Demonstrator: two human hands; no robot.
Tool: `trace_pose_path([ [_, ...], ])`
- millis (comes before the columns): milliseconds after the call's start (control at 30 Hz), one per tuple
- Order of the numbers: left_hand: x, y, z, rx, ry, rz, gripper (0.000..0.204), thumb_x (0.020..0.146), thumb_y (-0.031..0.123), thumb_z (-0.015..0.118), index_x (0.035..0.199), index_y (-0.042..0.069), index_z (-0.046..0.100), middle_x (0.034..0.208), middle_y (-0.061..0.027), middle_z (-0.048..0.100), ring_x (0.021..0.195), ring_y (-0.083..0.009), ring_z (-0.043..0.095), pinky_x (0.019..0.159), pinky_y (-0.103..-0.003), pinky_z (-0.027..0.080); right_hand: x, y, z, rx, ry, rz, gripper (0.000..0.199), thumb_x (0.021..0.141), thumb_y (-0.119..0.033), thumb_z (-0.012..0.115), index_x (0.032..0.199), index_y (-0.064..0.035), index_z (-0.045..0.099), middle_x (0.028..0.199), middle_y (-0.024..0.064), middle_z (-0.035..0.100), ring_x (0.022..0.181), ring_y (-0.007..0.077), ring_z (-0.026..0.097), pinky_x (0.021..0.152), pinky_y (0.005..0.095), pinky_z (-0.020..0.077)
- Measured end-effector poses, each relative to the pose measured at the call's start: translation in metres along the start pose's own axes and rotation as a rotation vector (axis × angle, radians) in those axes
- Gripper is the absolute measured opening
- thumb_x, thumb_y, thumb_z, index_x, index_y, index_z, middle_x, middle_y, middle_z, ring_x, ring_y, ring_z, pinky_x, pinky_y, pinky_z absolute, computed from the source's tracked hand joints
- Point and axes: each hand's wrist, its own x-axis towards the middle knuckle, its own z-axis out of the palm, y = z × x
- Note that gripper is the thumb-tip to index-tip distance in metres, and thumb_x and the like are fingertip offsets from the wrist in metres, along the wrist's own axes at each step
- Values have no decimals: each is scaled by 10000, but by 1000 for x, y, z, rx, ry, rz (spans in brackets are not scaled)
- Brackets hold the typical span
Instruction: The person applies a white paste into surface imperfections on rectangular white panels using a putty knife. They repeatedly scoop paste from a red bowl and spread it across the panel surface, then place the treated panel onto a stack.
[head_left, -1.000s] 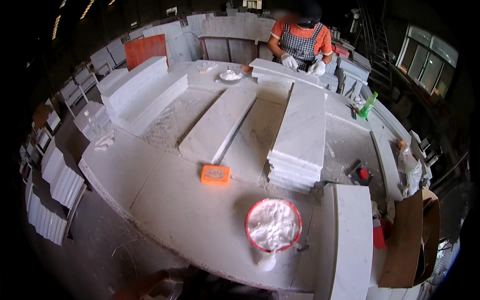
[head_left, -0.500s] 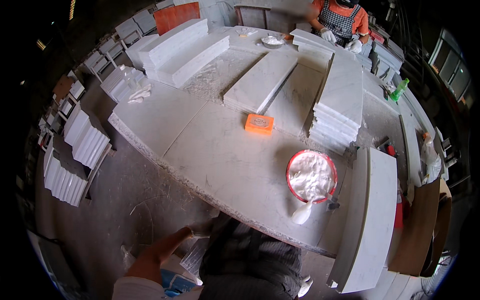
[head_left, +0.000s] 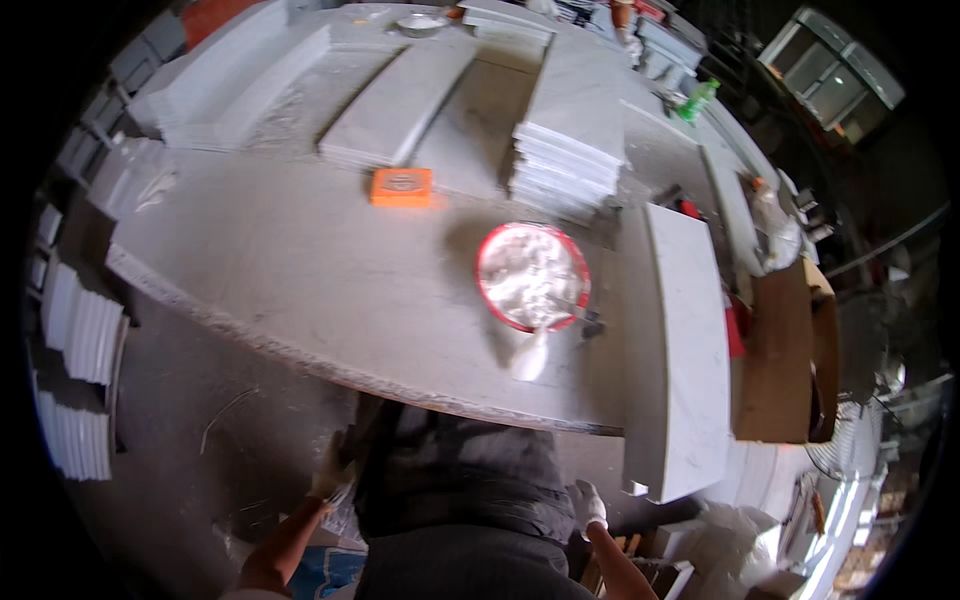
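Left hand, gloved, seen at lower left of frame, fingers curled, contents cannot be told. Right hand, gloved, fingers loosely narrow, nothing held. Red bowl of white paste placed mid-frame near slab edge; spill judged likely if bumped.

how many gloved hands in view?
2. The person's left hand in a white glove sits low beside the dark torso; the right hand in a white glove is opposite. Others may be hidden.

The left hand is partly hidden behind the person's dark clothing, so its grip cannot be told. The gloved right hand shows only its back. The green bottle far off is too small to read.
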Motion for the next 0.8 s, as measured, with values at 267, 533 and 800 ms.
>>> trace_pose_path([
  [267, -31, 36, -23, 294, -196, -103, 655, 925, 338, 606, 1467, 35, 398, 1344, -252, 564, 1255, -387, 550, 1039, -419, 450, -99, -99, -114, -291, -258, -151, 477, 967, -454, 499, 1324, -151, 589, 1256, 169, 645, 1148, 362, 617, 973, 435, 484],
  [533, -56, -52, -32, 643, -109, 282, 523, 954, 418, 596, 1304, 33, 547, 1186, -254, 642, 1007, -391, 638, 822, -461, 517, -144, -199, -160, -606, -435, -214, 435, 984, -431, 469, 1239, -120, 634, 1154, 169, 676, 1069, 368, 640, 947, 459, 487],
  [800, -53, -67, -31, 653, -117, 254, 493, 967, 443, 571, 1228, 27, 615, 1111, -251, 667, 925, -415, 662, 757, -494, 535, -165, -240, -143, -490, -344, -210, 393, 995, -424, 484, 1140, -98, 649, 1038, 164, 693, 983, 365, 657, 881, 464, 496],
])
